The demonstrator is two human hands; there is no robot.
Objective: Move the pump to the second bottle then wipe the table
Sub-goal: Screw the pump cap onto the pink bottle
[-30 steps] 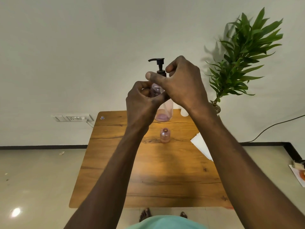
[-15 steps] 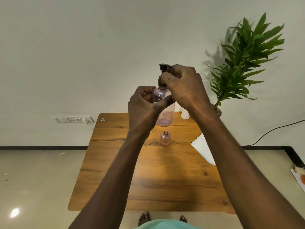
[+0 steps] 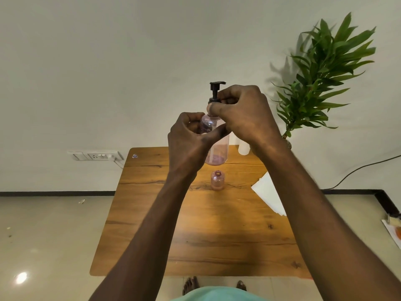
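Above table (image 3: 152,213), left hand (image 3: 187,144) grips bottle (image 3: 217,148); right hand (image 3: 243,114) fingers pinch pump (image 3: 216,92).

- A plain room indoors, most likely in a home; its exact use cannot be told.
- A small wooden table (image 3: 195,246) stands against a bare pale wall (image 3: 130,61).
- A leafy green potted plant (image 3: 321,79) sits at the table's far right corner.
- A switch and socket panel (image 3: 95,156) is low on the wall.
- Glossy beige floor tiles (image 3: 43,235) meet a dark skirting strip (image 3: 54,193).
- Bare feet (image 3: 191,287) show below the table's near edge.
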